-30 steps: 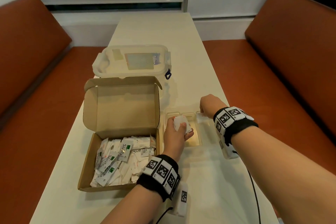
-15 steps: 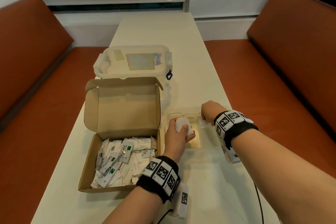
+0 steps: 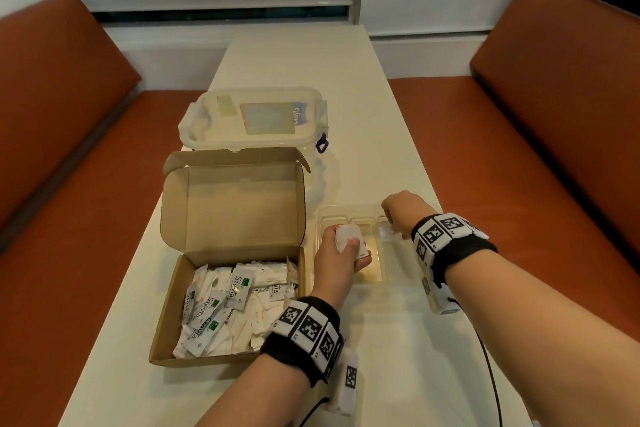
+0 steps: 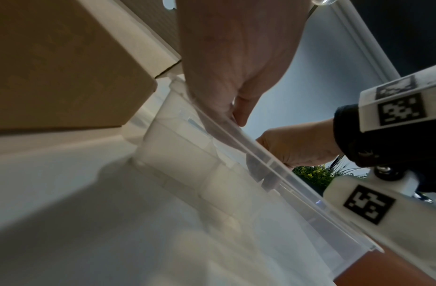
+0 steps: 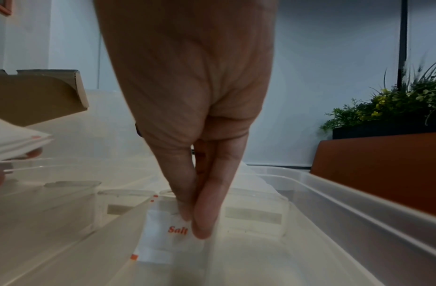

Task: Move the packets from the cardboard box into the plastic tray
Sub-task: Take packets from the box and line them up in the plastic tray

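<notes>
Right hand (image 5: 187, 96) is pinching a salt packet (image 5: 168, 236) upright, long axis vertical, directly beneath its fingers (image 5: 202, 222) inside the plastic tray (image 3: 346, 210) (right-hand compartment). Left hand (image 3: 337, 262) is gripping a packet stack (image 3: 349, 239) over the tray, beside the cardboard box (image 3: 166, 333).

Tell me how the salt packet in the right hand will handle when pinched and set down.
Probably light: the right hand holds the salt packet with just two fingertips. Likely thin and somewhat floppy paper. Being flat, it should lie still in the plastic tray, not roll.
</notes>
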A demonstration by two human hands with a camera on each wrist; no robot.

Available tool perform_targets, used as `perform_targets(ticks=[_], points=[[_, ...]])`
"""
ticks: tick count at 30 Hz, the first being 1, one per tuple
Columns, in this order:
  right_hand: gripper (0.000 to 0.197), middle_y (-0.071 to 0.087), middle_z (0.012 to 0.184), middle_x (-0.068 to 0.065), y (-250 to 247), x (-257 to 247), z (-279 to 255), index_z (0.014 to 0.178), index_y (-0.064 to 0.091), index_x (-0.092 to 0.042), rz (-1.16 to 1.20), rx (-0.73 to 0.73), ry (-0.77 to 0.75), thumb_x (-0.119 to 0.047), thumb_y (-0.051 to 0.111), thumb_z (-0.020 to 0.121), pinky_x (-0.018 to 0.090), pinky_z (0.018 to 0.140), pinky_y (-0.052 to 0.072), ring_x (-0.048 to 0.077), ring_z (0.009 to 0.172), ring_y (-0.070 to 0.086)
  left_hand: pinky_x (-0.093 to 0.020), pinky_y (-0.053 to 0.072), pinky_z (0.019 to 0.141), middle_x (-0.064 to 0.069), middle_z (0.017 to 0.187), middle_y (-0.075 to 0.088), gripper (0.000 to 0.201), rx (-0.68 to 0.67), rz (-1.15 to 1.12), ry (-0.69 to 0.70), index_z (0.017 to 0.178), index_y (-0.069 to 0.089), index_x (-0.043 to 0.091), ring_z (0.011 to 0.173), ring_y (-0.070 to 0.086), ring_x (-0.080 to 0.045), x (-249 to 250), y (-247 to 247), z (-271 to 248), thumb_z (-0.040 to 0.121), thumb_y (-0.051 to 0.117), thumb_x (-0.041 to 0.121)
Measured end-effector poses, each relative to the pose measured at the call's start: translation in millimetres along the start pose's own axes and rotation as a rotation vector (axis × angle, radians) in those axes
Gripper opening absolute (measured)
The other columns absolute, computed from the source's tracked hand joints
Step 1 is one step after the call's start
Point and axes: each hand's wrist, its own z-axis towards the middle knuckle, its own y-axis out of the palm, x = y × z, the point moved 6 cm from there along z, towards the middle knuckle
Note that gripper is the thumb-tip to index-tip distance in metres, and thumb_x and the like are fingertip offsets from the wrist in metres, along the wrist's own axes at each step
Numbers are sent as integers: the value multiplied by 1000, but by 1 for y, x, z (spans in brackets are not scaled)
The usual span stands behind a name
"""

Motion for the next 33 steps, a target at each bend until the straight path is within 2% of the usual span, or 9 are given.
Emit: perform_targets(ticks=[3,6,9,18,22,25,28,30,33], points=[[19,59,100,13,-1,0,-1,102,58,-3,27,23,-2,5,45,91,27,82,49,29,100,63,-19,56,67,-9,126,49,26,6,15,-6,120,45,19,97,67,-33,0,0,-1,97,46,7],[13,61,94,10,-2,-2,-1,90,59,-7,50,29,-4,3,50,88,25,75,48,26,89,64,-30,56,79,-8,126,49,25,1,27,-9,118,45,21,86,69,-27,-1,0,0,97,45,7],[23,68,101,11,0,-3,1,101,69,-5,68,7,3,1,50,88,28,80,51,26,92,65,-37,55,86,-9,126,48,24,-5,25,-15,117,45,21,79,68,-23,-2,0,0,97,45,7],[22,69,105,9,4,-2,2,102,71,-8,67,3,13,-7,53,89,32,87,53,26,96,64,-32,56,81,-6,123,47,25,-11,33,-27,118,44,22,77,68,-20,-3,1,3,97,46,9],[23,68,108,10,5,-2,1,107,68,-6,68,1,11,-8,52,90,33,88,53,26,98,64,-24,57,73,-6,125,46,26,-11,50,-20,118,42,24,86,69,-26,-3,0,2,97,47,8],[23,68,108,9,2,-3,0,106,68,-6,118,13,5,-9,51,91,33,88,52,25,98,64,-26,57,75,-6,122,48,28,-15,41,-26,117,42,24,85,69,-27,-3,1,1,96,49,7],[17,68,95,5,-7,-9,-4,97,70,-8,239,71,-48,-14,56,91,25,74,50,19,85,63,-29,57,77,-1,109,54,28,-16,25,-21,114,44,23,77,69,-21,-2,2,1,94,52,5],[13,66,81,1,-11,-15,-11,90,69,-11,388,83,-103,-20,61,89,17,60,45,11,69,59,-30,58,76,-10,108,58,28,-13,16,-3,114,48,16,76,67,-20,0,1,0,91,55,2],[9,66,79,-1,-9,-24,-23,84,66,-15,602,73,-165,-24,65,87,15,49,45,7,60,60,-30,60,72,-21,109,58,32,-28,-21,10,118,49,6,81,62,-23,2,1,-1,89,58,-2]])
